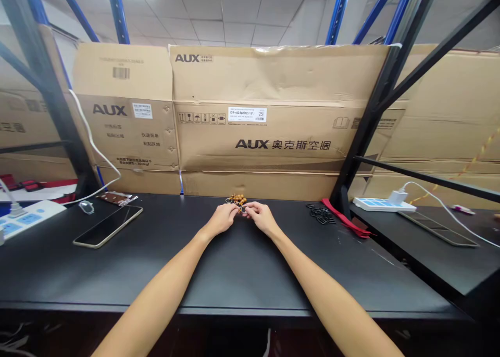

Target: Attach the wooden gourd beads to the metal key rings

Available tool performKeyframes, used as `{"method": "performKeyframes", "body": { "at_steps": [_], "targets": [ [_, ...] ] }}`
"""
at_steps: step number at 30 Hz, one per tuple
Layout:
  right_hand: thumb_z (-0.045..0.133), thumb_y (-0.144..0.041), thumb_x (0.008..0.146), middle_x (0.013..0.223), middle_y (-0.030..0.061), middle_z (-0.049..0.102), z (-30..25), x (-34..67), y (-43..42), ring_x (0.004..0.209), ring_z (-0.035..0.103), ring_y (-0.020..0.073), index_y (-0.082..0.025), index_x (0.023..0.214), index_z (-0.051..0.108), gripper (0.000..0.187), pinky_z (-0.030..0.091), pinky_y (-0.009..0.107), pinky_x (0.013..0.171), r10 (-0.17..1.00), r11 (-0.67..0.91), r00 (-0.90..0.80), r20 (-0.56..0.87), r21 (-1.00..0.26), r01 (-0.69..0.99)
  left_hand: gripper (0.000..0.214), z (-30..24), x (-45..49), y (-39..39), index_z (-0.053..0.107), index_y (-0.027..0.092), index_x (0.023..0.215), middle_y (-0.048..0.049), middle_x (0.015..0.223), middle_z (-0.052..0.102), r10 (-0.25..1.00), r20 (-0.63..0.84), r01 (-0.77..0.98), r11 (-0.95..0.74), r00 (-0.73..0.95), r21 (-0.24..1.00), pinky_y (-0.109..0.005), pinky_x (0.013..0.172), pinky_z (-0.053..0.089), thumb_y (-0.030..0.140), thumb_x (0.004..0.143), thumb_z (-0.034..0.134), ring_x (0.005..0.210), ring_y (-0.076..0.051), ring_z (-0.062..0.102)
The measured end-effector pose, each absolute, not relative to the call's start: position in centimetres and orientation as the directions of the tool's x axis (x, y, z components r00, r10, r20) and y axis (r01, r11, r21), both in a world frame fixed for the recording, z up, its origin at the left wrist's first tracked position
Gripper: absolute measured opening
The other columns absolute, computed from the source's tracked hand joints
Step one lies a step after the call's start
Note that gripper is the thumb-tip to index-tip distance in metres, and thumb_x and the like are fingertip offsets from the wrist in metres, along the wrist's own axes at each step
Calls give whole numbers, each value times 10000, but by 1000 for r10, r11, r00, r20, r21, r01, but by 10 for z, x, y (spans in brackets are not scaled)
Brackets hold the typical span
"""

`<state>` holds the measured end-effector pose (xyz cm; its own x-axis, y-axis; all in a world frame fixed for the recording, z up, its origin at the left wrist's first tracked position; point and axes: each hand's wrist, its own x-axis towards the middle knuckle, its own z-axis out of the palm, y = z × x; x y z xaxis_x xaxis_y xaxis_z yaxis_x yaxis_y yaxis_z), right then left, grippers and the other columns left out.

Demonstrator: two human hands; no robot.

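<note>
Both hands are close together at the far edge of the black workbench (250, 273). My left hand (222, 218) and my right hand (260, 216) pinch a thin metal ring (233, 207) between their fingertips. A small cluster of amber-brown beads (237, 200) sits just above the fingers, joined to the ring or resting on the bench; I cannot tell which. The fingers hide part of the ring.
Right of my hands lie several black rings (321, 214) and a red strap (344, 219). A smartphone (108, 226) and a white power strip (29, 218) are on the left. Large cardboard AUX boxes (250, 123) stand along the bench's far edge.
</note>
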<state>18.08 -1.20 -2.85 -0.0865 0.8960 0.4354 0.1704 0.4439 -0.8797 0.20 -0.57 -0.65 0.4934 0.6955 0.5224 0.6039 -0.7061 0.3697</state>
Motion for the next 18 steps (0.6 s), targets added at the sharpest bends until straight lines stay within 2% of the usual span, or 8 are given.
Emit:
{"method": "performKeyframes", "body": {
  "at_steps": [4,9,14,18],
  "targets": [
    [555,-333,769,716,40,687,-24,179,-19,644,655,172,-173,846,627,192,509,292,656,877,481,-173,449,-829,286,270,-6,2,-6,652,194,901,-53,904,671,707,534,656,-679,464,330,-286,819,436,224,915,384,854,-178,592],
    [540,-262,771,677,8,675,-22,176,-26,602,609,146,-201,811,642,126,466,258,639,823,563,-283,493,-642,520,255,-6,3,-8,636,192,868,-56,901,658,711,531,671,-671,461,315,-293,814,426,213,912,386,864,-183,582],
    [549,-253,735,634,-11,648,-25,177,-22,548,558,122,-185,811,595,112,437,239,600,856,497,-165,490,-691,524,256,-3,2,-10,628,180,820,-46,825,663,715,535,618,-682,450,392,-264,739,432,243,907,396,780,-169,591],
    [538,-245,715,661,5,648,-23,179,-21,580,557,126,-178,716,596,89,430,240,611,866,455,-78,493,-716,529,248,-1,0,-11,631,187,829,-41,846,660,681,501,609,-721,534,330,-272,763,417,260,904,407,797,-171,581]
  ]
}}
